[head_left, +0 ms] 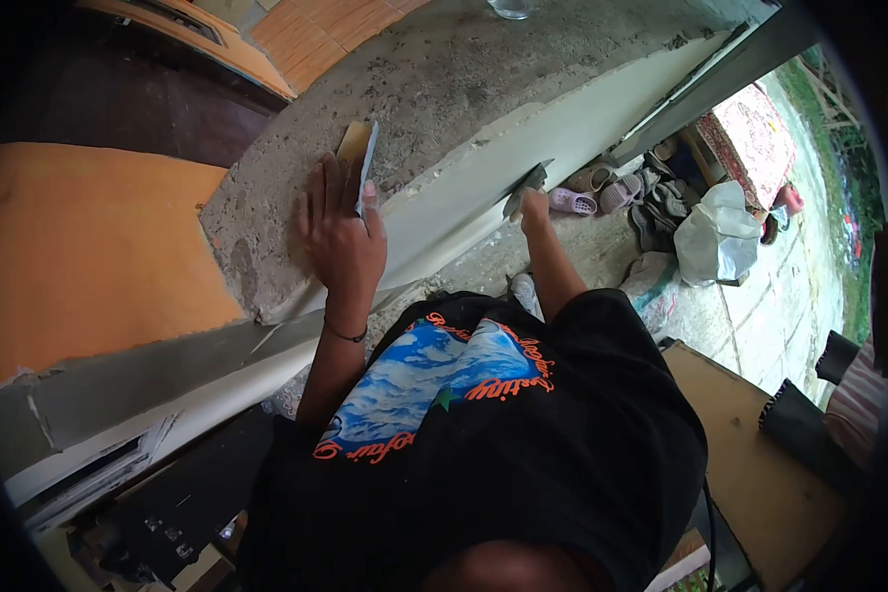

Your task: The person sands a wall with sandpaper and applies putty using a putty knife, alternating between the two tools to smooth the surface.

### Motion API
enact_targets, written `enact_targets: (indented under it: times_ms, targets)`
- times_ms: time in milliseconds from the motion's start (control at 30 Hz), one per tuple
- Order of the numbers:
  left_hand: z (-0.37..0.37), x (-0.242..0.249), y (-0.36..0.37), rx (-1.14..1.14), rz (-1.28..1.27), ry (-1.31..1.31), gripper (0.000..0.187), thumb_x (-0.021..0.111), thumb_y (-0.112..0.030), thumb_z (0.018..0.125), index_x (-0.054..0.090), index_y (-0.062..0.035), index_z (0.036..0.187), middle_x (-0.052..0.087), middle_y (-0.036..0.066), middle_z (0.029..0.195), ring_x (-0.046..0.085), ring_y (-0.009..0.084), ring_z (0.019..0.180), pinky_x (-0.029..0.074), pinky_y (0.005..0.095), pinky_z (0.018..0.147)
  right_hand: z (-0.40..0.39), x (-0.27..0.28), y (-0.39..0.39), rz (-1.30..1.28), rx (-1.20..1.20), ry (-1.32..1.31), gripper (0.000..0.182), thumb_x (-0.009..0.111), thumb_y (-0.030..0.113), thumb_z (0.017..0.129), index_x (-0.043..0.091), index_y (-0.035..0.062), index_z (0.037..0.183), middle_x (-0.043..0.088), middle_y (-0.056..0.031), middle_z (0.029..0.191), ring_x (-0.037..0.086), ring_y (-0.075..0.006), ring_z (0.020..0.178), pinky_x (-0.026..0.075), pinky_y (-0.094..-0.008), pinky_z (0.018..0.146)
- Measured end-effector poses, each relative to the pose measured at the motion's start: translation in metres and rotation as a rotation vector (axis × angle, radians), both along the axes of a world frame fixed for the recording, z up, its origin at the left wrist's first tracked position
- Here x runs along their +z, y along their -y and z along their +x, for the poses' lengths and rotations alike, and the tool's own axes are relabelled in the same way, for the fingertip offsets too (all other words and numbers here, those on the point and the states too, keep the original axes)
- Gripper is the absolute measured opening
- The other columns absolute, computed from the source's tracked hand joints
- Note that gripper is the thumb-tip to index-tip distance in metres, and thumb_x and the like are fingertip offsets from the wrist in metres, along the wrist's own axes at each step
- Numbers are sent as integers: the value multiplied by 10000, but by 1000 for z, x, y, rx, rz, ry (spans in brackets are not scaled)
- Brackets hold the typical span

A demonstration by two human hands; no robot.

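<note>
My left hand (350, 237) is wrapped round a flat scraper (367, 163) with a pale blade edge and a tan part, held over the rough grey concrete ledge (444, 89). Lower and to the right, my right hand (535, 209) is closed round a dark trowel (531, 182), whose blade lies against the smooth pale face of the wall (483, 183) under the ledge. The far side of each tool's grip is hidden by my fingers.
Shoes (617, 192) and a white sack (720, 237) lie on the floor to the right. A clear dish (510, 8) stands on the ledge's far end. An orange wall (99, 257) is at left, a brown board (750, 444) at lower right.
</note>
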State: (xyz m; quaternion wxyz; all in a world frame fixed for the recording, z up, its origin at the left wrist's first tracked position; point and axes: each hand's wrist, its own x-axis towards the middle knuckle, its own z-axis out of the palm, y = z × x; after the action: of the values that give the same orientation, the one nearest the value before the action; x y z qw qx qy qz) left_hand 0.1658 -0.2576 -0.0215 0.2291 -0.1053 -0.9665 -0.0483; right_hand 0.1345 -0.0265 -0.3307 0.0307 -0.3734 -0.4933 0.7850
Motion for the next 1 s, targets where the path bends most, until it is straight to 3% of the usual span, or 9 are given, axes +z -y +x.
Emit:
enact_targets:
  times_ms: [133,200,300,467,500,633,700,867,1000]
  targets:
    - [4,-2,11,-56,-26,13,480,376,-348,942,453,-23,1286,437,120,1348,397,284,1252,275,423,1041,40,37,86,-1,135,83,258,447,78,756,538,-9,981,557,-98,842,540,-211,735,444,-335,626]
    - [6,-2,16,-105,-51,31,467,384,-336,941,458,-28,1283,439,118,1347,393,282,1257,267,426,1046,57,45,130,-121,110,-10,245,400,24,745,494,-18,967,477,-70,631,484,-209,440,386,-338,295]
    - [4,-5,19,-148,35,16,369,427,-280,918,508,-183,1265,450,155,1326,402,312,1244,268,466,1031,75,62,169,-108,149,-4,265,401,22,763,480,-26,1011,487,-78,672,509,-215,481,399,-341,282]
    - [0,-3,12,-104,88,16,379,397,-299,932,517,-125,1247,457,139,1325,415,300,1237,275,467,1030,51,35,151,-106,85,41,422,371,9,763,460,-66,1168,571,-162,979,586,-292,835,514,-401,630]
    - [-2,-2,10,-77,81,22,397,384,-305,937,515,-89,1243,462,133,1322,424,299,1230,280,466,1028,45,20,138,-168,117,37,467,352,5,760,449,-73,1210,552,-180,1099,548,-322,997,461,-405,824]
    - [-8,-1,-2,19,75,44,431,369,-308,943,511,-13,1224,478,128,1307,444,309,1208,299,463,1019,9,-42,69,-490,32,152,388,407,36,782,459,-27,1162,513,-145,1130,526,-289,1042,439,-425,906]
    - [-9,0,-6,62,76,43,436,364,-300,945,503,10,1219,499,151,1278,469,322,1180,318,469,1003,1,-64,24,-780,46,-307,405,417,30,776,443,-19,1178,475,-162,1211,483,-322,1130,414,-486,956]
    - [-8,1,-10,125,81,55,429,358,-280,948,496,24,1216,524,187,1234,507,356,1126,348,483,972,-61,-47,-115,-559,-72,-103,207,533,16,693,499,1,897,541,-153,934,547,-292,848,460,-404,773]
    - [-9,-1,-10,141,38,53,419,362,-270,946,505,33,1197,544,190,1200,516,382,1099,365,479,956,-126,-70,-265,-41,-132,-186,127,600,-1,624,499,4,702,556,-158,728,544,-300,715,464,-377,676]
